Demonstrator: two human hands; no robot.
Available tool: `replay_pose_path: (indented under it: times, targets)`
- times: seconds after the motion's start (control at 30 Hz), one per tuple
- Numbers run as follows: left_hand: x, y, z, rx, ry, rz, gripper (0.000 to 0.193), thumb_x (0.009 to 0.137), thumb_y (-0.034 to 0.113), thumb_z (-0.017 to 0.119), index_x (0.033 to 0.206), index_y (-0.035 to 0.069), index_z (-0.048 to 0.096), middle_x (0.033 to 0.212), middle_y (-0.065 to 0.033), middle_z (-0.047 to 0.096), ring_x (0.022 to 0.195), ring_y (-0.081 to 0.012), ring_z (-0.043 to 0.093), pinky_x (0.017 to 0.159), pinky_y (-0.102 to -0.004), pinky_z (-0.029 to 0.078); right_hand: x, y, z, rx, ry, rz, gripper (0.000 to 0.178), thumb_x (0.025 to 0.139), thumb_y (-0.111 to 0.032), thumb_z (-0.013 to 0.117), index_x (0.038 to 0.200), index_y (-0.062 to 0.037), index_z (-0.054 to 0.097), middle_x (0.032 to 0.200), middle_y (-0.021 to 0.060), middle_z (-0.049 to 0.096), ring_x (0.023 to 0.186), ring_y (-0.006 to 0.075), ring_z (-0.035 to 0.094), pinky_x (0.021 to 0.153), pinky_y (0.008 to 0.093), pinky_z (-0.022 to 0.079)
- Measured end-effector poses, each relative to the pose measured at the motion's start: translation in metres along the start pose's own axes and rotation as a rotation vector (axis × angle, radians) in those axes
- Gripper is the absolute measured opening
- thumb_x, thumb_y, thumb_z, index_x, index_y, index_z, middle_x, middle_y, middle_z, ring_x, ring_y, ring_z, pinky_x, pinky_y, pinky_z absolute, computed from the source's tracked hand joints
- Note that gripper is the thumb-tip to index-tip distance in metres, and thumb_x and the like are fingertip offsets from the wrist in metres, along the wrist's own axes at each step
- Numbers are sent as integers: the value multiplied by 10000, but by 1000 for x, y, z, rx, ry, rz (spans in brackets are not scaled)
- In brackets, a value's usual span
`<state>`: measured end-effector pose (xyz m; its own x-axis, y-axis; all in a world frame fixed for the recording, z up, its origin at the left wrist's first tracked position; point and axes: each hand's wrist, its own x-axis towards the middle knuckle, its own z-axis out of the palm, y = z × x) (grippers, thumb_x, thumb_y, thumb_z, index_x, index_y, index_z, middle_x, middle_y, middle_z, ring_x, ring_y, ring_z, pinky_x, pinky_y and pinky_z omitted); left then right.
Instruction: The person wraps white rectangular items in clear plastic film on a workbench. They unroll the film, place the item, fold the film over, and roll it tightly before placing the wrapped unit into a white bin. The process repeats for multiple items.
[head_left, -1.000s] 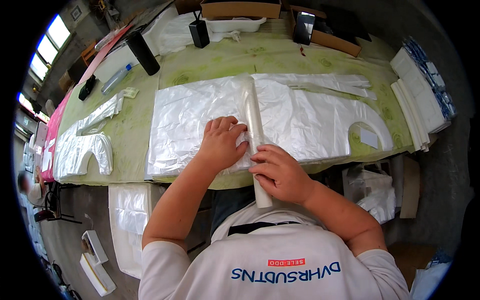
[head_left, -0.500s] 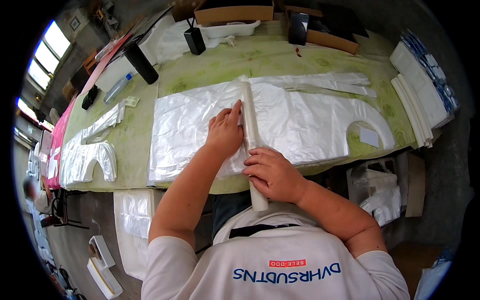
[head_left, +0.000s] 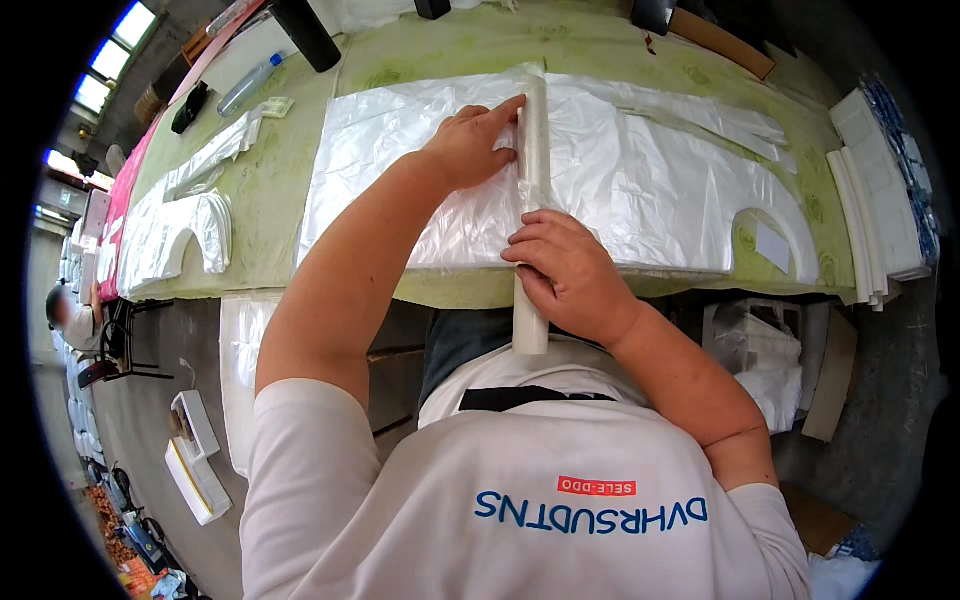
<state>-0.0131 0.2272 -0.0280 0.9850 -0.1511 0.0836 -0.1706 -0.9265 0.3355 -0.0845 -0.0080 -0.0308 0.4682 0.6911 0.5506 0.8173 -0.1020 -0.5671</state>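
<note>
A long whitish tube [head_left: 531, 322] lies across a stack of clear plastic bags [head_left: 400, 120], its near end jutting past the table edge toward my body. Thin film seems to cover its far part. My left hand [head_left: 473, 147] rests on the bags left of the tube, index finger stretched to the tube's far part and thumb apart. At the table edge my right hand [head_left: 577, 268] grips the tube's near part from the right, fingers over it and thumb against its side. The bags' handle loops spread to the right, beside a white paper card [head_left: 772, 246].
Another plastic bag [head_left: 165, 245] lies at left on the green tablecloth [head_left: 270, 200]. A bottle [head_left: 248, 85] and a black cylinder [head_left: 305, 35] stand beyond it. White rolls [head_left: 858, 225] edge the right side. Under the table is a bin of plastic [head_left: 765, 350]. A person [head_left: 75, 315] sits far left.
The view has shifted, so the table sits higher in the picture. My left hand has slid a little toward the tube's far end, its thumb now spread. My right hand keeps its grip.
</note>
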Motion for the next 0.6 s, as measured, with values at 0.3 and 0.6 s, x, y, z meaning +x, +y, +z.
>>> replay_pose_path:
  times: [0.3, 0.6]
  targets:
    - [-4, 10, -9, -58, 188, -46, 734, 881, 152, 665, 1539, 182, 340, 1382, -113, 580, 1298, -326, 503, 1101, -410, 416, -3, 6, 3, 1, 16, 20, 225, 741, -7, 680, 961, -49, 704, 1031, 106, 684, 1125, 335, 600, 978, 434, 484]
    - [-43, 13, 17, -40, 87, 116, 710, 892, 164, 605, 1536, 81, 317, 1438, -197, 504, 1423, -368, 368, 1191, -460, 276, -1, 3, 6, -6, 17, 37, 225, 757, 20, 671, 967, -55, 703, 1037, 84, 688, 1129, 337, 596, 993, 431, 475]
